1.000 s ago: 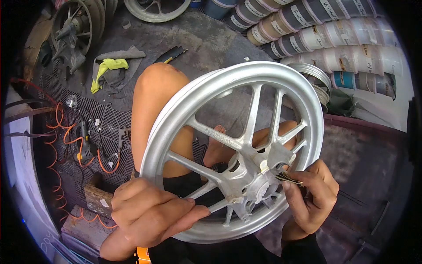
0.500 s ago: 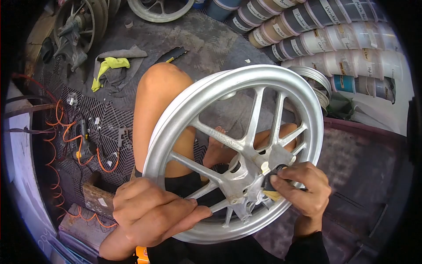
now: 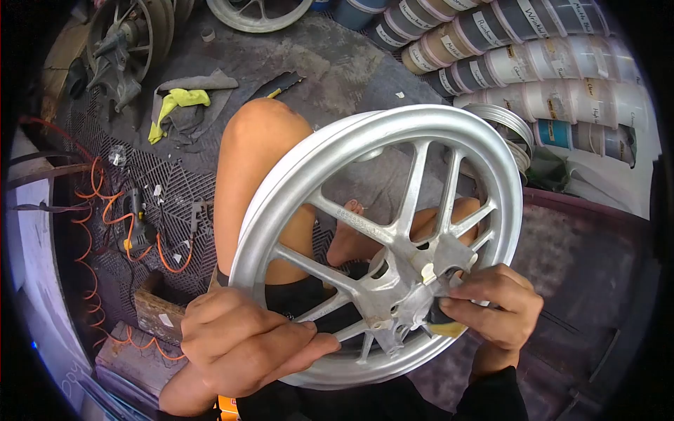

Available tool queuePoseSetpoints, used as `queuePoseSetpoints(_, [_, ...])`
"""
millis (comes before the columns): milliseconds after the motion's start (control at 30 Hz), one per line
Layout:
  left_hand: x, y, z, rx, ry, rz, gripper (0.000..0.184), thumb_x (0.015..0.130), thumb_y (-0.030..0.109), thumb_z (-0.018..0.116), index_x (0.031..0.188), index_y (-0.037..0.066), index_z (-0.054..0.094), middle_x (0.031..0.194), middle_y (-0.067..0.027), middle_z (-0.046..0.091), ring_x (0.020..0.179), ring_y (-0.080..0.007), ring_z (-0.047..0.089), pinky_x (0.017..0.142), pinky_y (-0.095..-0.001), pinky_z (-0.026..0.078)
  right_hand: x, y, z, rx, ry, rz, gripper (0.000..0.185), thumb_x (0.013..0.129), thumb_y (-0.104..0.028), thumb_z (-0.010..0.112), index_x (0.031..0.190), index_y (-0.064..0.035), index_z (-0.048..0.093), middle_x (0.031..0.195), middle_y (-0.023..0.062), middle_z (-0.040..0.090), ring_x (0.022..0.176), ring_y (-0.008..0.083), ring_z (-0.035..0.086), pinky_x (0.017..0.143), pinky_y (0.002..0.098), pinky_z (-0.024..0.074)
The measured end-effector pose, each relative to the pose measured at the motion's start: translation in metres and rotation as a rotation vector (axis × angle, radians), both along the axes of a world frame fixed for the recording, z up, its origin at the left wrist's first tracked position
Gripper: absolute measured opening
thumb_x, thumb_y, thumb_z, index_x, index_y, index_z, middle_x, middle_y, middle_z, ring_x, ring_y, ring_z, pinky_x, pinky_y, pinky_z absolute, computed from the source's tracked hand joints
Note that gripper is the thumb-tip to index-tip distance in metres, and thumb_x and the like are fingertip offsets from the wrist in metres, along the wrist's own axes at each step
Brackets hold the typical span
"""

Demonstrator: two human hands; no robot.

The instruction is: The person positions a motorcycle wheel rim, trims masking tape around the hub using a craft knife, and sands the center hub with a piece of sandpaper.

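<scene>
A bare silver motorcycle wheel rim [image 3: 407, 189] stands tilted over my lap, its spokes meeting at a grey hub [image 3: 404, 284]. Near the lower left of the rim, my left hand [image 3: 249, 340] is closed on the wheel, with thumb and fingers by a spoke. On the other side, my right hand [image 3: 498, 305] pinches a folded piece of sandpaper [image 3: 446, 327], dark with a yellowish face, against the hub's right side. My fingers hide part of the sandpaper.
Labelled tubs [image 3: 491, 31] are stacked at upper right, beside another silver wheel [image 3: 502, 126]. A coiled orange air hose [image 3: 105, 203] and an air gun [image 3: 140, 224] lie at left. A yellow cloth [image 3: 175, 109] lies on the floor, and a wooden block [image 3: 158, 309] sits near my left hand.
My right hand has moved slightly right and down along the hub with the sandpaper, which now shows more of its dark and yellowish surface. My left hand keeps its hold on the wheel.
</scene>
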State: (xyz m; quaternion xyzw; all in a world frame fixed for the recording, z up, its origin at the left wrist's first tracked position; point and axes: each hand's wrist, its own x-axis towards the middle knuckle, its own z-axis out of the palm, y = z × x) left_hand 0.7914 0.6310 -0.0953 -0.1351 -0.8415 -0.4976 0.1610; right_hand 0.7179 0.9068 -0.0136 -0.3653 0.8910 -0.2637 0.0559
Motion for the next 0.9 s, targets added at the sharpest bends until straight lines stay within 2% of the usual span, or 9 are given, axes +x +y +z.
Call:
queuePoseSetpoints(100, [0.000, 0.001, -0.001, 0.012, 0.009, 0.001, 0.033, 0.069, 0.025, 0.089, 0.082, 0.010, 0.064, 0.064, 0.0017, 0.065, 0.053, -0.0127, 0.057, 0.051, -0.0259, 0.040, 0.006, 0.006, 0.008, -0.078, 0.068, -0.052, 0.014, 0.063, -0.008, 0.078, 0.076, -0.0021, 0.076, 0.080, 0.0085, 0.070, 0.069, 0.0194, 0.067, 0.059, 0.0294, 0.0551])
queuePoseSetpoints(233, [-0.001, 0.001, -0.001, 0.011, 0.022, 0.002, 0.032, 0.070, 0.025, 0.089, 0.081, 0.010, 0.063, 0.064, 0.0016, 0.065, 0.053, -0.0126, 0.057, 0.051, -0.0257, 0.040, 0.008, 0.002, -0.010, 0.056, 0.108, -0.103, 0.014, 0.058, -0.012, 0.081, 0.071, -0.0086, 0.077, 0.074, 0.0044, 0.067, 0.068, 0.0200, 0.066, 0.061, 0.0301, 0.0534])
queuePoseSetpoints(367, [0.000, 0.001, -0.001, 0.005, 0.012, 0.006, 0.032, 0.070, 0.026, 0.089, 0.082, 0.010, 0.063, 0.065, 0.0018, 0.065, 0.054, -0.0127, 0.057, 0.051, -0.0255, 0.040, 0.011, -0.001, -0.011, 0.064, 0.169, -0.090, 0.015, 0.056, -0.010, 0.082, 0.070, -0.0078, 0.076, 0.076, 0.0057, 0.067, 0.068, 0.0206, 0.065, 0.060, 0.0294, 0.0531])
queuePoseSetpoints(400, [0.001, 0.001, -0.001, 0.007, 0.009, 0.007, 0.032, 0.070, 0.026, 0.089, 0.082, 0.010, 0.064, 0.065, 0.0019, 0.065, 0.054, -0.0127, 0.057, 0.051, -0.0255, 0.041, 0.011, 0.004, -0.003, 0.045, 0.183, -0.069, 0.017, 0.062, -0.007, 0.078, 0.079, -0.0059, 0.078, 0.085, 0.0065, 0.071, 0.071, 0.0193, 0.067, 0.061, 0.0284, 0.0557])
queuePoseSetpoints(500, [0.001, 0.001, 0.000, 0.008, 0.001, 0.012, 0.032, 0.070, 0.026, 0.089, 0.081, 0.010, 0.064, 0.065, 0.0022, 0.065, 0.054, -0.0127, 0.057, 0.051, -0.0255, 0.041, 0.020, 0.007, 0.000, -0.034, 0.214, -0.148, 0.018, 0.063, -0.007, 0.078, 0.080, -0.0071, 0.079, 0.085, 0.0058, 0.070, 0.070, 0.0181, 0.065, 0.061, 0.0278, 0.0552])
queuePoseSetpoints(567, [0.000, 0.001, 0.000, 0.011, 0.001, 0.012, 0.032, 0.070, 0.027, 0.089, 0.081, 0.010, 0.064, 0.065, 0.0022, 0.065, 0.054, -0.0127, 0.057, 0.051, -0.0257, 0.041, 0.016, -0.001, -0.006, 0.096, 0.158, -0.106, 0.019, 0.062, -0.007, 0.079, 0.081, -0.0081, 0.079, 0.085, 0.0049, 0.071, 0.072, 0.0184, 0.065, 0.060, 0.0269, 0.0539])
queuePoseSetpoints(733, [0.001, 0.001, 0.001, 0.001, -0.009, 0.012, 0.032, 0.070, 0.028, 0.089, 0.081, 0.010, 0.064, 0.065, 0.0021, 0.064, 0.054, -0.0126, 0.058, 0.051, -0.0263, 0.041, 0.018, 0.004, -0.004, 0.029, 0.235, -0.130, 0.023, 0.060, -0.007, 0.078, 0.083, -0.0056, 0.079, 0.085, 0.0057, 0.070, 0.074, 0.0203, 0.066, 0.062, 0.0277, 0.0545])
queuePoseSetpoints(833, [0.001, 0.003, -0.002, 0.011, 0.019, 0.036, 0.032, 0.071, 0.028, 0.089, 0.081, 0.010, 0.064, 0.065, 0.0019, 0.064, 0.053, -0.0128, 0.057, 0.051, -0.0264, 0.040, 0.019, 0.004, 0.003, 0.067, 0.159, -0.095, 0.024, 0.061, -0.005, 0.077, 0.085, -0.0043, 0.078, 0.085, 0.0063, 0.070, 0.075, 0.0214, 0.066, 0.062, 0.0286, 0.0548])
queuePoseSetpoints(900, [0.000, 0.004, -0.001, 0.024, 0.020, 0.028, 0.032, 0.071, 0.028, 0.088, 0.081, 0.010, 0.064, 0.065, 0.0019, 0.065, 0.053, -0.0130, 0.057, 0.051, -0.0264, 0.040, 0.013, 0.001, -0.016, 0.069, 0.123, -0.049, 0.021, 0.064, -0.003, 0.078, 0.085, -0.0034, 0.078, 0.084, 0.0061, 0.070, 0.075, 0.0219, 0.066, 0.061, 0.0297, 0.0547])
